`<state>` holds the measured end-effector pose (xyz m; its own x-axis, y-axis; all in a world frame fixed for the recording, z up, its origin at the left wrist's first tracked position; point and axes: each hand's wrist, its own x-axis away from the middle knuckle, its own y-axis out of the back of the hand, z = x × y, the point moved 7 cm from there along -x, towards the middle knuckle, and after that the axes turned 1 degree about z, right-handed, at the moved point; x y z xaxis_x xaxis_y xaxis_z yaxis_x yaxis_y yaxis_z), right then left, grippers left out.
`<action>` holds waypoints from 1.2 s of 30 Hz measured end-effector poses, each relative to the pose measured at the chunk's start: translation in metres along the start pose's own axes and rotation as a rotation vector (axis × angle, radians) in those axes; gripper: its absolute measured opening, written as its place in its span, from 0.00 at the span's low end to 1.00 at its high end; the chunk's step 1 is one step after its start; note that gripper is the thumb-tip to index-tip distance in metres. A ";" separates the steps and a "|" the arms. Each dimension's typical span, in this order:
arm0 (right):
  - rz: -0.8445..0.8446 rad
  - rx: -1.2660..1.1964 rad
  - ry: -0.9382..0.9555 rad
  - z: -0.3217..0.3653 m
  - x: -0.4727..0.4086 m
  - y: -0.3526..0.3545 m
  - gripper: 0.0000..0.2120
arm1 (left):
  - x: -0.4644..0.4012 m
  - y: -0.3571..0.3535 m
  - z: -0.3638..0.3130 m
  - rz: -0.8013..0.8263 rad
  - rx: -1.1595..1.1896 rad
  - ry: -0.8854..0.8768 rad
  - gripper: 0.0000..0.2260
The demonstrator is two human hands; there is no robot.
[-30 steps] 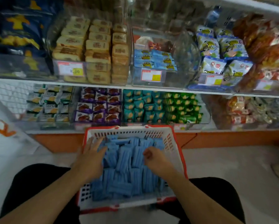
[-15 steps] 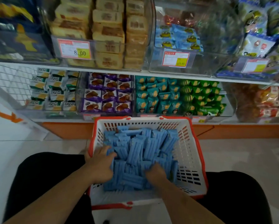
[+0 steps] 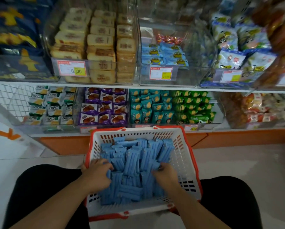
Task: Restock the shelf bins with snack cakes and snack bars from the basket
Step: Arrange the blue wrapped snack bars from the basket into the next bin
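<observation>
A white basket with a red rim [image 3: 184, 156] sits on the floor between my knees, holding several blue-wrapped snack bars [image 3: 135, 159] in a loose pile. My left hand [image 3: 97, 174] is inside it at the left, fingers curled around a bunch of bars. My right hand [image 3: 166, 176] is at the right of the pile, fingers dug in and curled around bars. Straight above on the upper shelf is a clear bin [image 3: 174, 76] partly filled with blue snack cakes [image 3: 163, 55].
The lower shelf holds bins of white-green packs [image 3: 51, 106], purple packs [image 3: 103, 108], teal packs [image 3: 148, 108] and green packs [image 3: 193, 106]. A bin of beige cakes [image 3: 97, 47] stands upper left. My black-clad knees flank the basket.
Both hands have gone from lying on top of the pile to gathering bars from its two sides. The view has tilted and moved closer to the basket.
</observation>
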<state>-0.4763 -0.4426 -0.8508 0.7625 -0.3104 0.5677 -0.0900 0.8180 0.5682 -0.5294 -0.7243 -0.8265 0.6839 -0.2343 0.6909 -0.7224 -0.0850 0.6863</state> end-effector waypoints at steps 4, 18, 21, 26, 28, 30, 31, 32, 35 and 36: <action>-0.024 -0.200 0.239 0.055 0.035 0.052 0.04 | 0.009 0.023 -0.008 -0.161 -0.093 -0.037 0.14; 0.042 -0.398 0.792 0.169 0.172 0.151 0.24 | 0.147 0.157 -0.153 -0.189 1.364 -0.441 0.11; 0.025 -0.477 0.825 0.172 0.182 0.161 0.18 | 0.159 0.164 -0.162 -0.233 1.361 -0.469 0.10; -0.151 -0.458 0.697 0.162 0.173 0.167 0.18 | 0.164 0.170 -0.172 -0.414 1.183 -0.434 0.10; -0.148 -0.533 0.632 0.161 0.171 0.164 0.19 | 0.164 0.173 -0.176 -0.501 1.078 -0.373 0.12; -0.185 -0.551 0.610 0.159 0.168 0.163 0.20 | 0.164 0.177 -0.182 -0.565 1.024 -0.339 0.16; -0.209 -0.531 0.611 0.159 0.167 0.163 0.18 | 0.162 0.180 -0.186 -0.594 0.987 -0.343 0.16; -0.228 -0.499 0.616 0.160 0.167 0.164 0.17 | 0.161 0.184 -0.190 -0.609 0.938 -0.350 0.16; -0.193 -0.447 0.638 0.168 0.163 0.168 0.12 | 0.154 0.202 -0.205 -0.632 0.768 -0.381 0.13; -0.156 -0.441 0.646 0.171 0.159 0.170 0.11 | 0.152 0.210 -0.209 -0.642 0.710 -0.390 0.12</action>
<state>-0.4802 -0.4351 -0.5622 0.9781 -0.2056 -0.0329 0.2073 0.9465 0.2474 -0.5560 -0.5750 -0.5293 0.9727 -0.2294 0.0335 -0.2130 -0.8273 0.5198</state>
